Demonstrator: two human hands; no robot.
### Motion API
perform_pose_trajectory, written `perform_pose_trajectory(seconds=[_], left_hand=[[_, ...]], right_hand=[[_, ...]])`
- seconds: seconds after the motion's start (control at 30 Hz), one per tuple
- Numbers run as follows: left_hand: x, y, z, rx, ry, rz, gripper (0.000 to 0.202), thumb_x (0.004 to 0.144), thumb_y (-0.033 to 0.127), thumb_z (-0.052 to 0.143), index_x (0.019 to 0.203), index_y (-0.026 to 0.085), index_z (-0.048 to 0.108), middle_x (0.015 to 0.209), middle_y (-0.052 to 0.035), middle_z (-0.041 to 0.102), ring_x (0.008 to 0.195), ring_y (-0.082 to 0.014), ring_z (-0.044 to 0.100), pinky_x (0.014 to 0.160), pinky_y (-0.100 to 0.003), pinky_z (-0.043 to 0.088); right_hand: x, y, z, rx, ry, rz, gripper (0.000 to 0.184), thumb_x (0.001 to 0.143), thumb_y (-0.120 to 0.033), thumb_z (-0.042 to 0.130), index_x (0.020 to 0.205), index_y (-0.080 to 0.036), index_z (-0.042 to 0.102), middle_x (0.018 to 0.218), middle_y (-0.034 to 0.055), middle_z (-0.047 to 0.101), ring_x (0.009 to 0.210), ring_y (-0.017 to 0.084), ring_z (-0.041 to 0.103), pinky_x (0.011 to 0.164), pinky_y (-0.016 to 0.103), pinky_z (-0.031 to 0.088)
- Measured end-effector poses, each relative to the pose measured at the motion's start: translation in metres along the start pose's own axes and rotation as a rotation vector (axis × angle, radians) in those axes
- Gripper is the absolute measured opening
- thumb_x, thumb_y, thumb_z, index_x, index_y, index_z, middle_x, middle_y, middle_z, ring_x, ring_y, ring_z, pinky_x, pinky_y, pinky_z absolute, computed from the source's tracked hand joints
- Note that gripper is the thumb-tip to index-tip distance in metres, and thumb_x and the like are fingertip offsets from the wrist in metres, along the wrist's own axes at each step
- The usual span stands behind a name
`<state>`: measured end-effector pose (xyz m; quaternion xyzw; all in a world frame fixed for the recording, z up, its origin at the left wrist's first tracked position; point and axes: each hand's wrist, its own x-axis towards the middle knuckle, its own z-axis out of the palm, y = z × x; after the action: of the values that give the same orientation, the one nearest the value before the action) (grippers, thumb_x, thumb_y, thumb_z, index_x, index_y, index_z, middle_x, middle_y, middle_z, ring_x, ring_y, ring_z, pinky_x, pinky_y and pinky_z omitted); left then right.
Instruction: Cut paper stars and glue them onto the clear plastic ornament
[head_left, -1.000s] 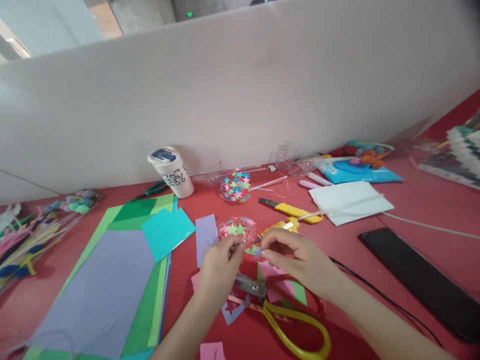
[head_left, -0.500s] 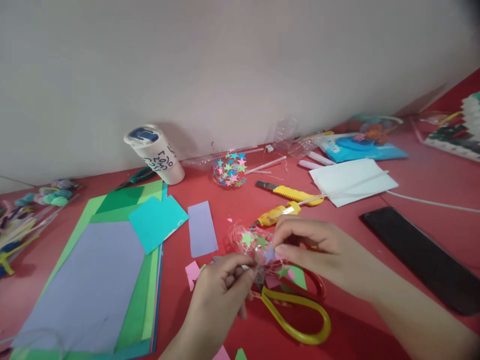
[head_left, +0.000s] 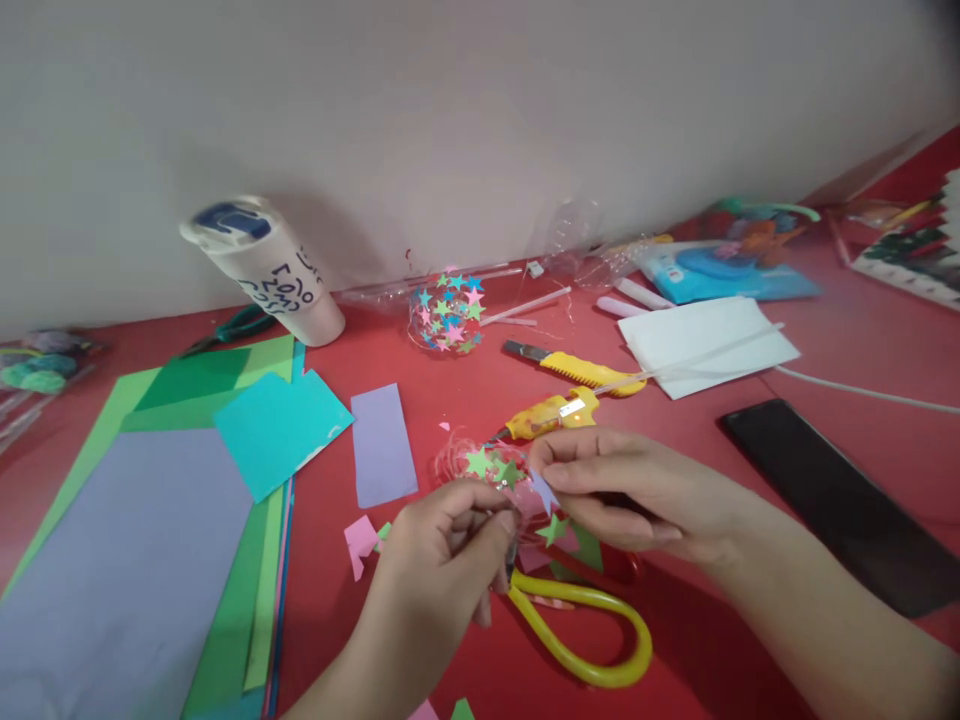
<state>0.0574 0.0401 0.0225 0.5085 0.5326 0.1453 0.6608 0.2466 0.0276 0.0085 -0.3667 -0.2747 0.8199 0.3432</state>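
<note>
Nearest: yellow-handled scissors (head_left: 592, 640) flat on the red table (head_left: 465, 390). Just beyond, left hand (head_left: 442, 560), fingertips pinched closed on the near edge of a clear plastic ball (head_left: 487, 470) dotted with green stars. Right hand (head_left: 645, 490), thumb and forefinger closed on a lilac paper star (head_left: 544, 492), touching that ball. Farther back: yellow glue gun (head_left: 547, 415), second star-covered clear ball (head_left: 448, 313), lidded white paper cup (head_left: 262, 268) tilted by the wall (head_left: 480, 120), contents hidden.
</note>
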Motion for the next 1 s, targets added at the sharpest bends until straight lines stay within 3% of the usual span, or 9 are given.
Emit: perform_pose_trajectory(seconds=[0.27,0.67,0.8,1.0], left_hand=[[0.0005,-0.0054,0.0018,-0.027,-0.002,0.141,0.009,0.075,0.025,0.058,0.07,0.02,0.064,0.044,0.0067,0.042,0.035,-0.0053,0.036,0.032,-0.017,0.024],[-0.0011,-0.0023,0.005,-0.286,-0.086,0.015,0.008,0.075,0.025,0.059,0.07,0.022,0.065,0.041,0.0082,0.045,0.029,-0.0033,0.03,0.028,-0.016,0.02],[0.0001,-0.0026,0.0054,-0.32,-0.093,0.016,0.009,0.074,0.024,0.059,0.071,0.021,0.066,0.048,0.0059,0.051,0.033,-0.0041,0.035,0.029,-0.015,0.023],[0.001,-0.0021,0.0051,-0.34,-0.111,0.038,0.009,0.074,0.021,0.057,0.069,0.021,0.065,0.044,0.0077,0.045,0.033,-0.0044,0.034,0.03,-0.015,0.023]], right_hand=[[0.0011,0.0002,0.0013,0.113,-0.088,0.11,0.013,0.089,-0.019,0.048,0.077,-0.017,0.054,0.03,-0.0121,0.04,0.022,0.001,0.014,0.025,0.007,0.018],[0.0009,0.0025,-0.0046,0.247,-0.172,0.232,0.013,0.088,-0.02,0.049,0.08,-0.019,0.06,0.031,-0.013,0.032,0.022,0.002,0.011,0.025,0.007,0.019],[0.0013,0.0035,-0.0015,0.194,-0.107,0.222,0.013,0.089,-0.023,0.051,0.079,-0.018,0.059,0.03,-0.0134,0.032,0.022,0.001,0.011,0.025,0.007,0.019],[-0.0006,0.0053,0.0019,0.048,0.033,0.23,0.016,0.085,-0.029,0.058,0.074,-0.018,0.056,0.028,-0.0131,0.034,0.022,0.001,0.013,0.025,0.008,0.018]])
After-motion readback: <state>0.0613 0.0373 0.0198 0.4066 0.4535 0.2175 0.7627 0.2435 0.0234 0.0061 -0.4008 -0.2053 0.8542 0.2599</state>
